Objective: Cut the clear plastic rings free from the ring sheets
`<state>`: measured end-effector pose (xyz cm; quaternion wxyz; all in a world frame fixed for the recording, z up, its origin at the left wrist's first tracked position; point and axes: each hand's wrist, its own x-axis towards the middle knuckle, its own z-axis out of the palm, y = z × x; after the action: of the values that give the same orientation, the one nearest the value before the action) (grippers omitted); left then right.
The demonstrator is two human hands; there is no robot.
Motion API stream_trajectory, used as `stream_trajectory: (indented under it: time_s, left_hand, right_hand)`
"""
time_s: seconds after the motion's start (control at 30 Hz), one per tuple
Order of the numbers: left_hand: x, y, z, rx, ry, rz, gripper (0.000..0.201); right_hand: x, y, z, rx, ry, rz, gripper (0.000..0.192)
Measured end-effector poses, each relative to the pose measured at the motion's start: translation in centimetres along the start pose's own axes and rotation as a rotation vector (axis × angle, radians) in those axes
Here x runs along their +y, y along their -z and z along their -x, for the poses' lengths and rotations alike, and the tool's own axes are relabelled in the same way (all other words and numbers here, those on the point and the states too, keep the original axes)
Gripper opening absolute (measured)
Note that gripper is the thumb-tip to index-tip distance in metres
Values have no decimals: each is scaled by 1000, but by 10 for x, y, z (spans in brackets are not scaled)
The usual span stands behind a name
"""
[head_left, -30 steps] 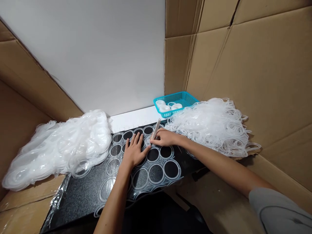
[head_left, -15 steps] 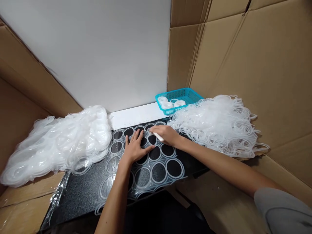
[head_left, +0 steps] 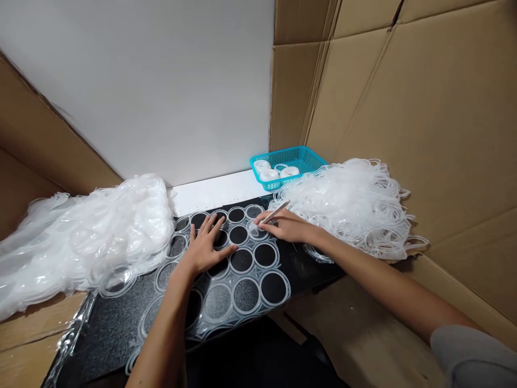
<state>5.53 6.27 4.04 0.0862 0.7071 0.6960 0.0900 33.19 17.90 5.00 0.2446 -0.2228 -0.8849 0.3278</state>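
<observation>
Clear plastic, a thin moulded sheet of ringed circles point(head_left: 226, 269), lies flat on the dark speckled stone slab point(head_left: 113, 323) in front of me, and both my hands are on it. My left hand point(head_left: 205, 245) is spread wide, palm down, fingers fanned and pressing the sheet near its far middle rows. My right hand point(head_left: 285, 226) is curled closed around a slim white stick-like tool point(head_left: 274, 213), pinched between thumb and fingertips, the shaft slanting up and away to the right; its lower tip meets the sheet at one ring in the far right rows, just beside my left fingertips.

Most circles in the sheet show the black slab straight through, while a few in the near row look greyish and filmed over. Its raised rims catch the light as pale hoops.

On my left sits a big heap of translucent plastic sheets point(head_left: 81, 237), its edge touching the sheet. On my right a tangled pile of clear plastic rings point(head_left: 351, 205) sits close behind my right wrist. Beyond that pile a turquoise mesh plastic basket point(head_left: 307, 157) holds small white round pieces point(head_left: 277, 171), against brown cardboard walls point(head_left: 424, 108).
</observation>
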Motion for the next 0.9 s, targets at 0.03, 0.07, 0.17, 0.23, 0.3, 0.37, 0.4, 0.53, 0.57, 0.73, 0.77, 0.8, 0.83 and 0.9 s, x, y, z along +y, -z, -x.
stream_trajectory:
  time_s: [0.03, 0.07, 0.17, 0.23, 0.3, 0.37, 0.4, 0.53, 0.57, 0.73, 0.77, 0.8, 0.83, 0.9]
  left_hand:
    - [5, 2, 1, 17, -25, 4, 85]
    - [12, 4, 2, 37, -54, 8, 76]
    - [48, 0, 12, 97, -121, 32, 52]
    - [75, -10, 23, 156, -127, 69, 42]
    - [99, -24, 35, 247, -87, 125, 33]
    - [116, -38, 46, 323, -50, 160, 29]
    - [122, -43, 49, 344, -39, 154, 29]
    - [129, -54, 55, 320, -25, 59, 41]
    - [129, -54, 54, 309, -22, 40, 43]
    - [127, -54, 53, 296, -19, -21, 47]
    - [127, -54, 52, 292, -17, -27, 47]
    - [127, -54, 52, 286, -16, -30, 47]
    - [127, -54, 52, 280, -13, -32, 48]
    - [128, -53, 52, 273, -6, -27, 47]
  right_hand:
    - [0, -6, 6, 8, -13, -11, 16]
    - [1, -12, 10, 32, -28, -26, 15]
    - [8, -20, 13, 119, -72, -119, 13]
    - [12, -21, 13, 138, -92, -182, 14]
    - [13, -21, 12, 138, -97, -214, 15]
    - [13, -19, 12, 130, -101, -237, 14]
    - [12, -19, 12, 125, -102, -247, 14]
    - [10, -17, 13, 115, -88, -247, 13]
    - [9, -17, 13, 113, -86, -239, 12]
    - [8, -17, 15, 107, -54, -198, 12]
    - [8, -17, 15, 109, -49, -196, 12]
    - [8, -17, 15, 111, -49, -197, 12]
    - [8, -17, 16, 112, -52, -200, 13]
    - [9, -17, 16, 111, -57, -206, 13]
